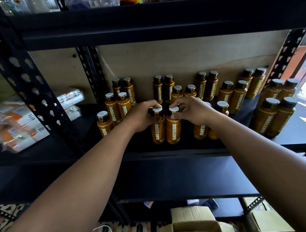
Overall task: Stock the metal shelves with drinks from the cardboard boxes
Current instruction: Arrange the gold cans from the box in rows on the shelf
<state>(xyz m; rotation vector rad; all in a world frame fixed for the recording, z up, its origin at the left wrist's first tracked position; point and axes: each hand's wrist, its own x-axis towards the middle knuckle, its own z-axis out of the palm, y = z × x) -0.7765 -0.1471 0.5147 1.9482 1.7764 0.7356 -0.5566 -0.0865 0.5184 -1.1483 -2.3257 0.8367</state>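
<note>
Two brown Oatside bottles stand side by side near the front of the black metal shelf (168, 153). My left hand (141, 116) grips the black cap of the left bottle (158, 129). My right hand (192, 110) holds the cap of the right bottle (174, 130), thumb on its neck. Both bottles are upright with their bases on the shelf. Several more Oatside bottles (235, 98) stand in pairs behind and to both sides.
An open cardboard box (193, 219) sits on the patterned floor below, with another box (269, 221) to its right. Wrapped orange-and-white packs (19, 125) fill the left bay. A slotted black upright (33, 89) divides the bays. A lower shelf (177, 178) juts out beneath.
</note>
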